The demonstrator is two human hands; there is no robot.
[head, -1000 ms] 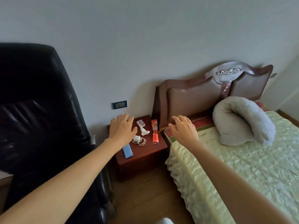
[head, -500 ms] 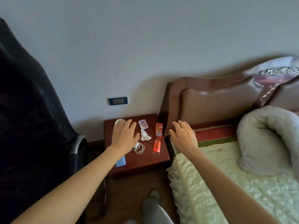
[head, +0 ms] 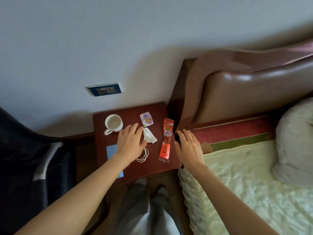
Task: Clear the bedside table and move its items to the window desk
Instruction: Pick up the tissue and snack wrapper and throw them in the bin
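The bedside desk [head: 153,164] carries a white mug [head: 113,123] at its rear left, a purple packet [head: 146,120], a crumpled tissue [head: 149,137], a red snack sachet [head: 166,140], a coiled white cable [head: 143,155] and a blue card [head: 112,150] — all still in place. Both hands hover empty with fingers spread, the left hand [head: 131,144] over the cable, the right hand [head: 188,147] beside the sachet. Recommended: gather the light flat items first — then lift the mug upright by its handle.

Pale wall [head: 84,39] with a blue socket plate [head: 105,89]; padded brown headboard [head: 245,92]; black chair [head: 25,158]; cream quilted bedspread [head: 245,184].
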